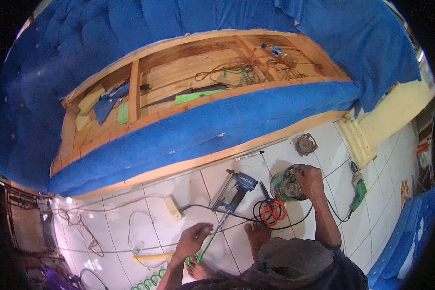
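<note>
My right hand (310, 181) is over the mouth of a round green can (277, 187). Its fingers are bent together among the small dark bits inside, and whatever they grip is hidden. My left hand (193, 239) hovers above the tiles, fingers loosely apart, with nothing in it. Close by lies a blue and grey air staple gun (240, 187), its green coiled hose (209, 244) passing beside that hand. Between the staple gun and the can rest scissors with orange handles (274, 212). A green power drill (357, 191) lies right of the can.
Ahead stands a blue upholstered sofa (203, 123) with an open wooden frame (136, 92) holding cords and scraps. A marker pen (250, 155), a round lid-like piece (305, 144), a power strip (173, 208) and black cable lie on white tiles. Yellow foam (396, 113) leans at right.
</note>
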Demonstrator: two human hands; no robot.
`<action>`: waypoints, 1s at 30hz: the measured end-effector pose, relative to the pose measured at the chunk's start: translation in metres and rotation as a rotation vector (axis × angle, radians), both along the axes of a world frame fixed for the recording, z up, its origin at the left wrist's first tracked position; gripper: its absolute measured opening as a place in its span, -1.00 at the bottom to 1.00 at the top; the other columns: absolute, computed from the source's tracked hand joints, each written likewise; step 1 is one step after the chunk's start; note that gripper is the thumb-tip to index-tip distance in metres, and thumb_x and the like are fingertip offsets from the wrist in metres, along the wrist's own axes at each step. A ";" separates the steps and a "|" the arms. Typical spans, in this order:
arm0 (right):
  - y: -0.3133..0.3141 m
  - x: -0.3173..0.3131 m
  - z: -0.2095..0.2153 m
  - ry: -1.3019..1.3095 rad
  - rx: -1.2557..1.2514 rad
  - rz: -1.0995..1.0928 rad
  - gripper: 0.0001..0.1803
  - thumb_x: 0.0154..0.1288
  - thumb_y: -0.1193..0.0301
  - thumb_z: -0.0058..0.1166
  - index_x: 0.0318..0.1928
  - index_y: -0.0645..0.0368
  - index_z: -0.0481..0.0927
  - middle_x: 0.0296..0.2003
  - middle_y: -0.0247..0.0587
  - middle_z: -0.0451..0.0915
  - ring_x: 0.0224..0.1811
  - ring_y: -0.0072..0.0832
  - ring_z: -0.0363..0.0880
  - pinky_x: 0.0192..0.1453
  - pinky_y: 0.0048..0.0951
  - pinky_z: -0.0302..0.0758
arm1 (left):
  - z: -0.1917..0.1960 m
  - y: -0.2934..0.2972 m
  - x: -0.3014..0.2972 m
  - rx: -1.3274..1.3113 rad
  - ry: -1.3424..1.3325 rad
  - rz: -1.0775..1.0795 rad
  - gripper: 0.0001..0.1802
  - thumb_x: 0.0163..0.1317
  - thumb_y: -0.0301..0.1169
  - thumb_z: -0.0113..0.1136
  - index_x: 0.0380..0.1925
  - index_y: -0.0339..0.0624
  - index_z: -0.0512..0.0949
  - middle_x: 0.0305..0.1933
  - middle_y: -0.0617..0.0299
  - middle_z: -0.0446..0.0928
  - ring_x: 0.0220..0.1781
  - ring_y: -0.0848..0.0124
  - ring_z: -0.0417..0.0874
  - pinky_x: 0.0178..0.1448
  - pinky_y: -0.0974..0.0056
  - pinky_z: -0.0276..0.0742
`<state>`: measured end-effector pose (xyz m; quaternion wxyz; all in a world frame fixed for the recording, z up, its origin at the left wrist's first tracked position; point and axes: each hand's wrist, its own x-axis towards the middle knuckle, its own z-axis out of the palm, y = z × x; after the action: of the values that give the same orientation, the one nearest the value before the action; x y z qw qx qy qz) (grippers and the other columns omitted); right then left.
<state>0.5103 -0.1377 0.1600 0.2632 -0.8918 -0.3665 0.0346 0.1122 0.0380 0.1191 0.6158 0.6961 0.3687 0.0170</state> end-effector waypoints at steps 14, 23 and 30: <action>-0.036 0.012 -0.003 -0.077 -0.303 -0.039 -0.77 0.20 0.34 0.20 -0.28 0.27 0.72 -0.36 0.19 0.69 -0.22 0.07 0.72 -0.04 0.00 0.65 | -0.012 -0.017 0.009 -0.220 -0.008 0.097 -0.63 0.54 -0.25 0.03 0.04 -0.35 0.61 -0.11 0.07 0.72 -0.10 0.36 0.70 0.04 0.26 0.60; -0.007 0.039 -0.111 -0.075 -0.445 0.063 -0.80 0.16 0.43 0.16 -0.24 0.29 0.68 -0.30 0.21 0.71 -0.20 0.11 0.73 -0.04 -0.01 0.67 | -0.015 -0.013 0.008 -0.101 0.034 0.070 -0.61 0.53 -0.21 0.05 0.04 -0.34 0.61 -0.13 0.06 0.73 -0.15 0.35 0.71 0.01 0.24 0.60; -0.001 0.035 -0.139 -0.163 -0.678 0.145 -0.80 0.24 0.45 0.07 -0.19 0.25 0.68 -0.24 0.13 0.72 -0.08 -0.02 0.74 -0.01 -0.05 0.67 | -0.028 -0.013 0.001 -0.118 0.051 0.094 -0.64 0.52 -0.26 0.04 0.03 -0.33 0.62 -0.14 0.06 0.74 -0.16 0.38 0.70 -0.02 0.26 0.60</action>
<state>0.5450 -0.1389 0.0207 -0.0808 -0.9000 -0.4161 0.1015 0.1134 0.0247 0.0907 0.6446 0.6407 0.4170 0.0064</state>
